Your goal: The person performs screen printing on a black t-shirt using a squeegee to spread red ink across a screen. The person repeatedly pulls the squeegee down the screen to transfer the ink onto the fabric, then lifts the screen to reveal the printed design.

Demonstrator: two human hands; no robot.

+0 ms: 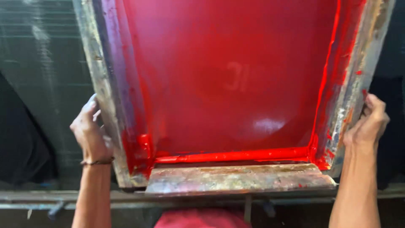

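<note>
Screen mesh (228, 76) glossy red; frame (236, 178) grey, paint-stained; wrist band (98, 161) brown.

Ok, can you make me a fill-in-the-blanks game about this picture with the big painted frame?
1. The ink spread inside the screen frame is the colour ____.
2. The left hand grips the frame's left side, and the right hand grips its ____ side.
3. The cord bracelet sits on the ____ wrist.
4. The squeegee lies along the frame's ____ edge, the one closest to the person.

Missing words: red; right; left; near
</note>
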